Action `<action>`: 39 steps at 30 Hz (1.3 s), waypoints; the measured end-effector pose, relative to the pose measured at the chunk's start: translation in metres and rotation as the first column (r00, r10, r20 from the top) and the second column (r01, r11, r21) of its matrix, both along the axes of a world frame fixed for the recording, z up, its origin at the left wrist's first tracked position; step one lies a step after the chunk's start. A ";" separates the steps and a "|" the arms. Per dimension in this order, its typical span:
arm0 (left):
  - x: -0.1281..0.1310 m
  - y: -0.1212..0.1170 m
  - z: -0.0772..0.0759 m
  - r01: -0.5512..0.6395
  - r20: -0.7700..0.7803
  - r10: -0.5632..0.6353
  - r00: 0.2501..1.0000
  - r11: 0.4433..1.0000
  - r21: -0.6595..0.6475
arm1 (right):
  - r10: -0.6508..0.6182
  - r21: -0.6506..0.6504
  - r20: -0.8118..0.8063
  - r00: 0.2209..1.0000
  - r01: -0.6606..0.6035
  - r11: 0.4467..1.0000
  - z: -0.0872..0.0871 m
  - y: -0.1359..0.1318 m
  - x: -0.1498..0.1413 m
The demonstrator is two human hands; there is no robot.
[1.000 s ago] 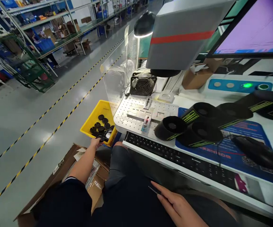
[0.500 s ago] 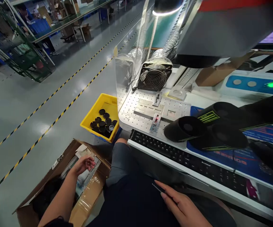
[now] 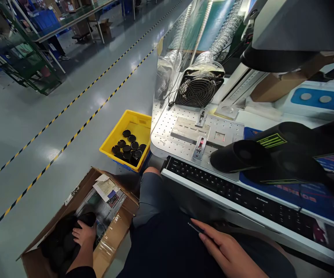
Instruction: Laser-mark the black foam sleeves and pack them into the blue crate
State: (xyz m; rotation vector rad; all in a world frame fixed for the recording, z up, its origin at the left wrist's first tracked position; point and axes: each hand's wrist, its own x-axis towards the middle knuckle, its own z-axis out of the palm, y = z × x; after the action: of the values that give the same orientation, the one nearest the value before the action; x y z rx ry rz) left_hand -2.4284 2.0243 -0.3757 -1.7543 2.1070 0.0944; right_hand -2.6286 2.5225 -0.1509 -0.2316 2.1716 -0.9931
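My left hand [image 3: 85, 234] is down inside an open cardboard box [image 3: 111, 235], its fingers curled against a black cylindrical cup [image 3: 87, 218]. More dark cups [image 3: 58, 247] lie around it, their outlines hard to separate. Over my lap, my right hand [image 3: 227, 249] pinches a slim metal-tipped tool [image 3: 195, 227]; most of the tool is covered by the fingers, so I cannot make out its kind. Several black cups with green markings [image 3: 242, 154] lie on their sides on the worktable, to the right of a perforated metal plate [image 3: 163, 137].
A yellow bin [image 3: 114, 129] with several black round lids [image 3: 126, 133] stands beyond the box. A keyboard [image 3: 213, 185] lies along the table's front edge. A fan [image 3: 197, 92] and a clear panel [image 3: 167, 65] stand behind the plate, and a grey machine head [image 3: 285, 34] overhangs the table.
My left hand has moved down and left, from above the box's papers onto a cup. My right hand keeps its hold on the tool. The view has shifted slightly.
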 end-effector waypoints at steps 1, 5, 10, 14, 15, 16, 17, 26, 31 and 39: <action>-0.005 -0.004 -0.004 -0.008 0.022 0.008 1.000 1.000 -0.020 | -0.008 0.009 -0.003 1.000 0.008 1.000 0.001 0.000 0.001; -0.028 -0.026 -0.006 -0.020 0.071 0.022 0.997 0.999 -0.032 | -0.026 0.040 -0.002 1.000 0.026 0.999 0.005 -0.001 0.004; -0.049 -0.033 0.016 0.055 0.069 -0.058 0.996 0.998 0.039 | -0.041 0.004 -0.036 0.999 0.041 0.999 0.010 0.001 0.007; -0.068 -0.037 0.051 0.204 -0.027 -0.203 0.979 0.967 0.150 | -0.050 -0.018 -0.035 0.998 0.049 0.999 0.010 0.007 0.009; -0.074 -0.039 0.062 0.245 -0.064 -0.237 0.969 0.953 0.181 | -0.050 -0.022 -0.032 0.998 0.049 0.999 0.009 0.009 0.010; -0.081 -0.042 0.076 0.283 -0.102 -0.266 0.958 0.936 0.211 | -0.049 -0.024 -0.030 0.998 0.049 0.999 0.008 0.012 0.011; -0.089 -0.044 0.091 0.321 -0.141 -0.295 0.945 0.916 0.241 | -0.051 -0.027 -0.031 0.998 0.050 0.998 0.006 0.014 0.012; -0.183 0.067 0.267 0.812 -0.778 -0.293 0.556 0.393 0.432 | -0.108 -0.150 -0.106 0.988 0.092 0.984 0.010 0.032 0.017; -0.221 0.168 0.312 0.926 -0.830 -0.412 0.376 0.131 0.355 | -0.186 -0.194 -0.122 0.975 0.160 0.968 0.019 0.051 0.026; -0.264 0.246 0.308 0.942 -0.946 -0.028 0.323 -0.085 0.324 | -0.423 -0.401 -0.061 0.904 0.366 0.840 0.023 0.080 0.040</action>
State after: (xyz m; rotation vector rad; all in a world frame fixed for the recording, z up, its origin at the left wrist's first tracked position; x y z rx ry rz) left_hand -2.6927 2.2700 -0.0682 0.3068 2.0840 1.7290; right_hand -2.5886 2.6029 -0.1275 -0.0300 2.1872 -1.6898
